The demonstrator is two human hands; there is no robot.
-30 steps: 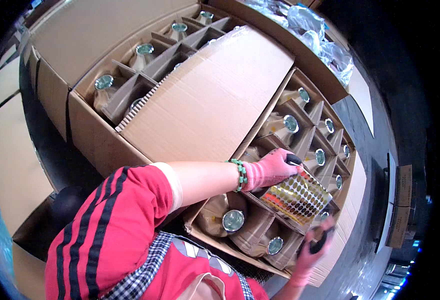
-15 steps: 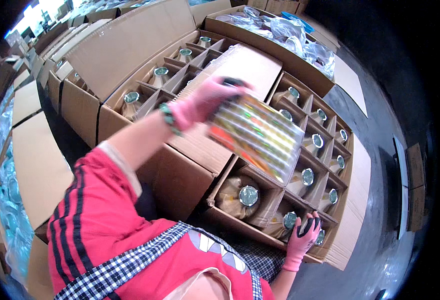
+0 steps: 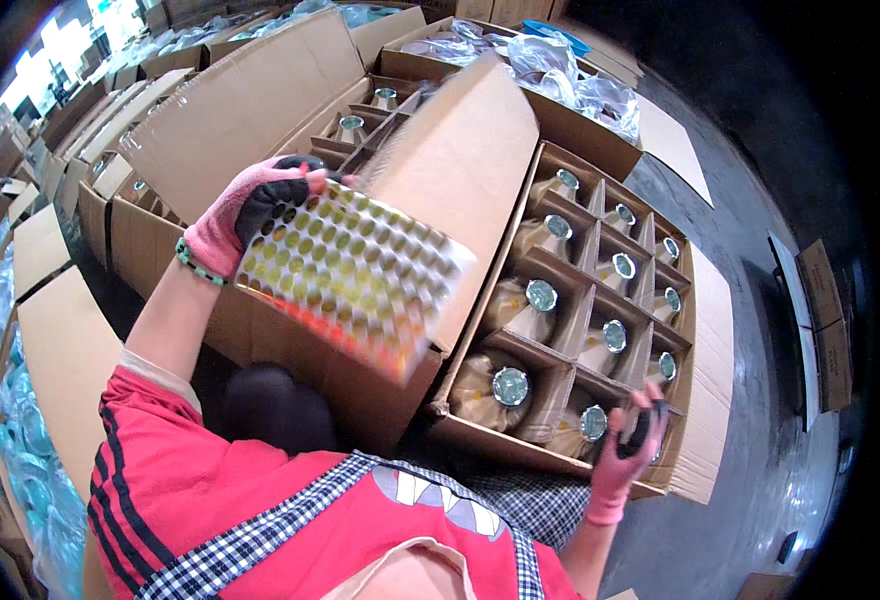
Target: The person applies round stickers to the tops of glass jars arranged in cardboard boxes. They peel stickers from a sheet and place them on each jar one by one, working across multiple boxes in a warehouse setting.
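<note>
A sheet of round gold stickers [image 3: 345, 265] with an orange-red lower edge hangs from my left hand [image 3: 265, 205], whose gloved fingers are closed on its upper left edge. The sheet is tilted and partly blurred over the front of the left carton. My right hand [image 3: 632, 440], in a pink and black glove, is raised over the near right corner of the divided carton [image 3: 695, 360]. Its thumb and fingers stand apart, with nothing visible between them. Beside it sits a vessel with a round greenish, silvery top [image 3: 593, 422]. Several similar vessels with brownish bodies fill the cardboard compartments.
A raised cardboard flap [image 3: 470, 150] stands between the two divided cartons. Behind them, an open carton holds clear plastic bags [image 3: 545, 65] and a blue round item [image 3: 557, 38]. Bags of teal items [image 3: 30, 450] lie at the left. Flat panels [image 3: 795, 320] stand on the right.
My left hand has swung left with the sticker sheet, away from the right carton's vessels. The flap has risen. My right hand has lifted slightly off the corner vessel.
</note>
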